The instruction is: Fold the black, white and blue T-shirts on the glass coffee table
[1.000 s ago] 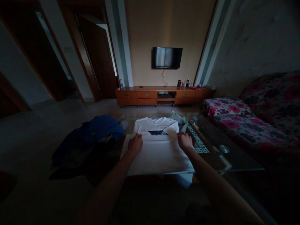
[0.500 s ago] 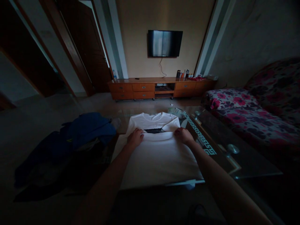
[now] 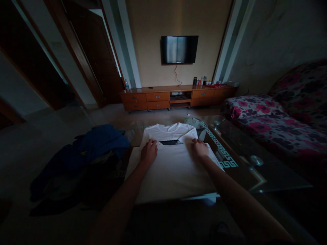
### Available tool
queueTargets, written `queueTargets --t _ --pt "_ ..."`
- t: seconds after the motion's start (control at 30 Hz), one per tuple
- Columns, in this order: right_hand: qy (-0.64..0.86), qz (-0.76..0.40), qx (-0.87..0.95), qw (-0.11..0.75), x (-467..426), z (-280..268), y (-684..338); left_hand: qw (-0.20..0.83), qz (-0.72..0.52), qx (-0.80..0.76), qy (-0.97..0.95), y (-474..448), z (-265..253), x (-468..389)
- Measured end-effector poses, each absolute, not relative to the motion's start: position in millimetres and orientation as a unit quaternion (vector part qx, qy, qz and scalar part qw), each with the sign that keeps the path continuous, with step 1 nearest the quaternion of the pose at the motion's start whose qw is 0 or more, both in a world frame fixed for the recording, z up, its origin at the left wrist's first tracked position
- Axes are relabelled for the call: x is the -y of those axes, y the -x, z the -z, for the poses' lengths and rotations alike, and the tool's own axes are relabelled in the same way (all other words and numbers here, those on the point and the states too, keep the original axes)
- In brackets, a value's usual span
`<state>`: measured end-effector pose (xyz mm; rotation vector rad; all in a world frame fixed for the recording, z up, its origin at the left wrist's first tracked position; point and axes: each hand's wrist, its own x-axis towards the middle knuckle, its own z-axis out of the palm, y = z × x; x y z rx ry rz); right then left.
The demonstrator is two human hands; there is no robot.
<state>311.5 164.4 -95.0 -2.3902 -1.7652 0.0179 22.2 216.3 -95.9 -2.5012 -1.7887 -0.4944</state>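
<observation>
A white long-sleeved shirt (image 3: 172, 173) lies on the glass table (image 3: 278, 180) in front of me, its neckline at the far side. Its near part is doubled up toward the collar, and a dark gap shows between the folded edge and the upper part. My left hand (image 3: 149, 152) rests on the left end of that edge, fingers apart and laid on the cloth. On the right end lies my right hand (image 3: 200, 149), its fingers slightly bent and spread on the fabric. Neither hand visibly pinches the cloth.
A heap of blue and dark clothes (image 3: 102, 143) lies to the left. Behind the shirt is a crumpled clear plastic bag (image 3: 192, 121). Beyond the table stand a wooden TV cabinet (image 3: 157, 97) and a wall television (image 3: 179, 49). A flowered sofa (image 3: 268, 126) is on the right.
Both hands have loosened from gripping the folded edge, and their fingers now lie on the cloth. The edge has flattened down. The view has shifted slightly.
</observation>
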Motion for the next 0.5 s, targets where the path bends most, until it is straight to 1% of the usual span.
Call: queueTargets --t 0.13,0.27,0.37,0.5 --pt "0.75 -0.022 0.656 0.083 -159.7 80.8 -262.4 0.054 0.14 0.513 0.845 -26.9 89.5 -193.9" --pt "0.62 -0.048 0.774 0.121 -146.9 90.1 -200.2 0.042 0.122 0.469 0.874 -35.6 101.7 -168.4" --pt "0.631 -0.08 0.762 0.12 -139.7 107.1 -176.2 0.028 0.126 0.499 0.857 -35.1 116.9 -160.0" --pt "0.644 -0.106 0.749 0.113 -137.0 121.3 -176.8 0.005 0.116 0.519 0.847 -27.3 128.3 -162.1"
